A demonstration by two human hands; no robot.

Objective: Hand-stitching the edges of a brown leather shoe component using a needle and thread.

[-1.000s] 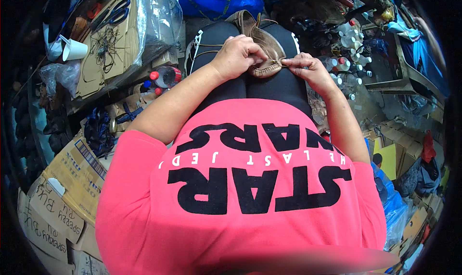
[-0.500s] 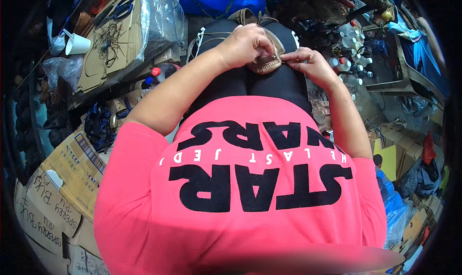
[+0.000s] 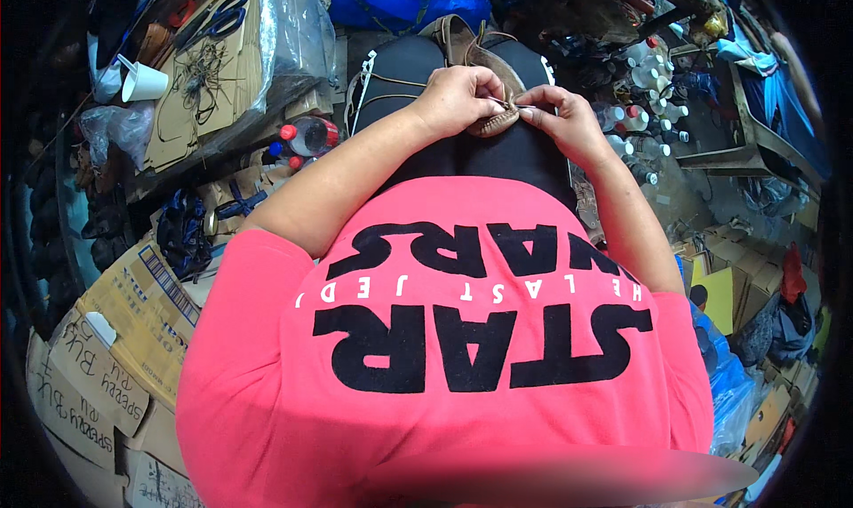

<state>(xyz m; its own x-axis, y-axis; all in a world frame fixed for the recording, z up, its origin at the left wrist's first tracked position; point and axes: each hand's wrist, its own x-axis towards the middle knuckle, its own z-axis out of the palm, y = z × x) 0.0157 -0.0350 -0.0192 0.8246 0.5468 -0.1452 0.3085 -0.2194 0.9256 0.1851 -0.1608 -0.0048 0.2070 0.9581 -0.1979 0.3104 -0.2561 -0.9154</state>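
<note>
The brown leather shoe [image 3: 484,73] rests on the lap, far centre, steadied there for close work. The left hand [image 3: 458,99] is closed around its edge; the right hand [image 3: 564,117] pinches that edge beside it.

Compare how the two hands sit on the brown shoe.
The left hand lies curled over the top of the brown shoe, covering much of it; the right hand comes in from the side and touches only the shoe's near edge. The left hand's knuckles face up, while the right hand's fingertips pinch something too small to identify. Both meet at the same spot above the lap.
</note>
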